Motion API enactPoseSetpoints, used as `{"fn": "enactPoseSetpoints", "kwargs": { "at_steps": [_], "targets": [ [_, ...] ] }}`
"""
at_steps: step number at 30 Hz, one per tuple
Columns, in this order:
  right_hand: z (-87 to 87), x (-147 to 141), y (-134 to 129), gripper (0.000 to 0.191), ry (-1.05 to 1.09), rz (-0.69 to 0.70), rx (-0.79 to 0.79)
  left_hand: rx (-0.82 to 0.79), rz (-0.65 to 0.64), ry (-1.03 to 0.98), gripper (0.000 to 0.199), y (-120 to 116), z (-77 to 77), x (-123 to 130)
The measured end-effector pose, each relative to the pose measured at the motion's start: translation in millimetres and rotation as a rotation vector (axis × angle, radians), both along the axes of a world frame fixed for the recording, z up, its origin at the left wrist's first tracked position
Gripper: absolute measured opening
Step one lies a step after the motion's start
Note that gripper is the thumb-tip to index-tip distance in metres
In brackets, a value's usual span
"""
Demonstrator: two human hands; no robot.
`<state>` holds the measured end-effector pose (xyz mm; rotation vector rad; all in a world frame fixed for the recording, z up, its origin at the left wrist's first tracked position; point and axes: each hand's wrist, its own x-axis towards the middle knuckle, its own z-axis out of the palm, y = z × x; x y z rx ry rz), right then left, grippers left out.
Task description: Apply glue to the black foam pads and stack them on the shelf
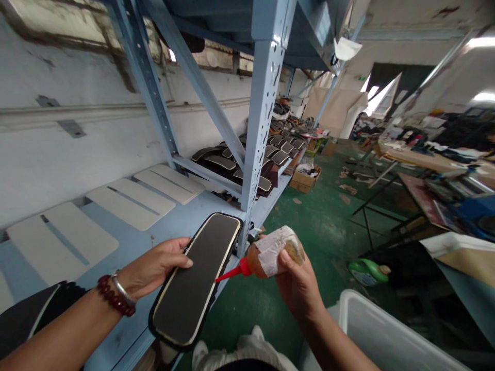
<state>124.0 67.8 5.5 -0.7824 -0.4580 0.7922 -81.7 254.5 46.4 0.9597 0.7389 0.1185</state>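
My left hand [170, 265] grips a long dark panel [189, 283] with rounded ends by its left edge, thumb on top and the other fingers hidden beneath. A pale line of what looks like glue runs just inside the panel's black rim. My right hand [296, 278] is closed around a squeeze bottle [266, 255] wrapped in whitish tape, with brownish contents. The bottle is tilted on its side, and its red nozzle [234, 271] points left, the tip at the panel's right edge.
On the blue shelf [154, 237] lie several pale flat boards [129, 202]. A blue rack post [263, 108] rises close beyond the panel. Further along are several dark padded pieces [222, 159]. A white bin [386, 330] and a green jug [367, 271] stand at right.
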Motion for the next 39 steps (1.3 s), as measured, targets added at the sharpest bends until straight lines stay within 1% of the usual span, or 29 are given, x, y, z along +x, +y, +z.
{"fn": "enactPoseSetpoints", "kwargs": {
  "at_steps": [7,11,15,21,24,26,27,30,31,33,36,39],
  "targets": [
    [1.9,-12.0,-5.5,0.052,-0.009,0.058,0.018,-0.003,0.0,0.016,0.04,6.6,-10.5,1.0],
    [2.5,-15.5,-8.5,0.052,-0.02,0.073,0.023,0.012,0.023,0.036,0.044,8.0,-12.9,1.5],
    [2.5,-17.2,-11.3,0.055,-0.029,0.084,0.019,0.04,0.103,0.069,0.042,9.5,-13.4,2.7],
    [3.7,-17.9,-15.0,0.055,-0.022,0.085,-0.006,0.04,0.257,0.06,0.023,10.6,-13.0,1.7],
    [1.4,-21.6,-15.6,0.056,-0.005,0.048,-0.016,0.043,0.356,0.065,0.019,11.5,-14.4,1.6],
    [-2.1,-25.8,-14.6,0.058,0.056,0.025,-0.04,0.039,0.438,0.072,0.02,11.5,-15.8,2.3],
    [-4.0,-27.6,-13.1,0.057,0.122,0.033,-0.074,0.033,0.48,0.073,0.021,10.7,-16.4,2.9],
    [-7.4,-27.0,-3.6,0.048,0.4,0.109,-0.223,0.018,0.55,0.066,0.023,3.1,-17.1,5.0],
    [-6.8,-23.9,1.3,0.046,0.453,0.115,-0.246,0.015,0.545,0.062,0.023,-1.6,-16.9,5.9],
    [-3.2,-13.7,12.4,0.045,0.447,0.067,-0.22,0.01,0.51,0.053,0.023,-13.8,-15.4,8.1],
    [4.5,5.1,29.2,0.042,0.309,-0.048,-0.123,-0.004,0.441,0.04,0.024,-34.8,-11.4,13.2],
    [7.8,17.2,42.9,0.043,0.176,-0.122,-0.054,-0.042,0.386,0.032,0.026,-50.9,-7.7,20.0]
  ]
}}
